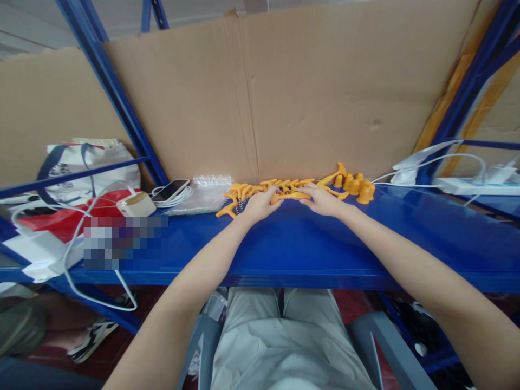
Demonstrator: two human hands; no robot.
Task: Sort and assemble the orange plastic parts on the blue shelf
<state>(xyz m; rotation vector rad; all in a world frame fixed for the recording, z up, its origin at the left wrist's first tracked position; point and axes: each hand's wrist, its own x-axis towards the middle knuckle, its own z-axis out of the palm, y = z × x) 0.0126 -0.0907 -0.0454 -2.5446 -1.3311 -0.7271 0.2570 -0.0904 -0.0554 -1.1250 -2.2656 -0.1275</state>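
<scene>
Both of my hands are at the back of the blue shelf, among a row of orange plastic pieces with T-shaped handles. My left hand [260, 206] has its fingers closed around the left end of an orange handle piece [294, 195]. From the other side, my right hand [323, 201] pinches what looks like the right end of the same piece. More orange T-handles [244, 189] lie behind and left of my left hand, where thin metal spirals [240, 204] show. Several orange caps [365, 192] stand right of my right hand. Fingers partly hide the held piece.
Left of the pieces lie clear plastic bags [203, 195], a phone [173, 190] on a coiled white cable, and a white charger [136, 204]. A cardboard sheet [325, 86] rises behind the blue shelf [284, 249]. A power strip [467, 186] sits at right. Another person's leg shows lower left.
</scene>
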